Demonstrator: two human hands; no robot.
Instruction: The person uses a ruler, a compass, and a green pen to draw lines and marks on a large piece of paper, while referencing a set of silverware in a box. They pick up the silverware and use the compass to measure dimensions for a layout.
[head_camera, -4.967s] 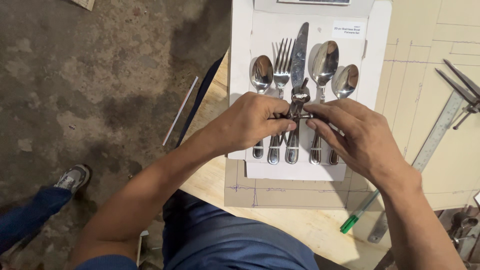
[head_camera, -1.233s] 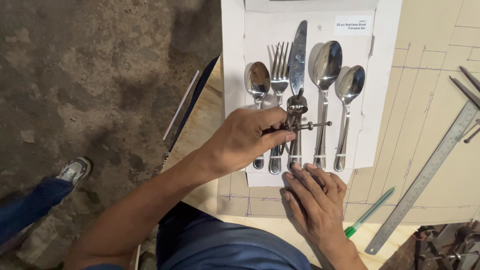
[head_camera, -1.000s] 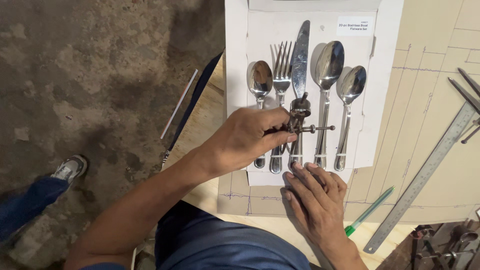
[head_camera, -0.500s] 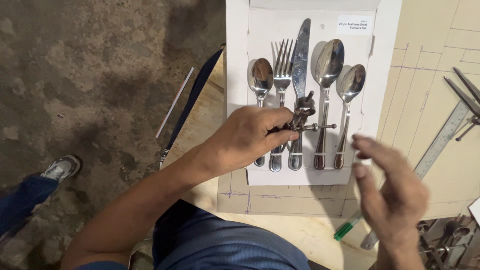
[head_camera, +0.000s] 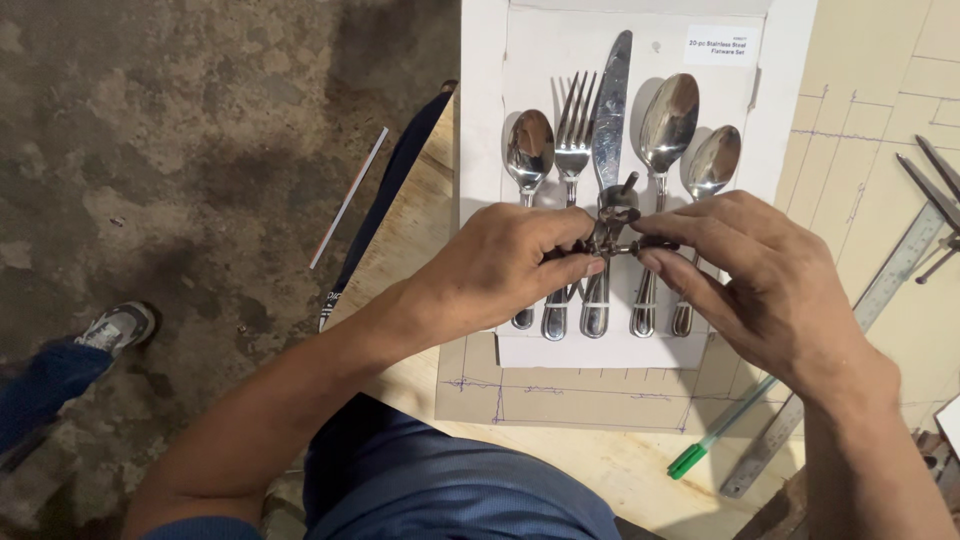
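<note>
My left hand (head_camera: 505, 265) and my right hand (head_camera: 760, 275) meet over a white card (head_camera: 480, 150) of cutlery. Between their fingertips they pinch a small dark metal part (head_camera: 612, 228) with thin rods sticking out sideways and upward. Under the hands lies the cutlery set: a small spoon (head_camera: 528, 150), a fork (head_camera: 573, 130), a knife (head_camera: 612, 110), a large spoon (head_camera: 668, 120) and another small spoon (head_camera: 712, 160). Their handles are partly hidden by my fingers.
The card rests on a pale wooden board (head_camera: 880, 180) marked with drawn lines. A metal ruler (head_camera: 880, 300) and a green-capped pen (head_camera: 720, 435) lie at the right. To the left, a rough concrete floor (head_camera: 180, 150), a thin white stick (head_camera: 347, 197) and a shoe (head_camera: 118, 325).
My right hand lay flat on the card's lower edge, then lifted off and came up to the metal part. Both hands now pinch it; the left hand stayed on it throughout.
</note>
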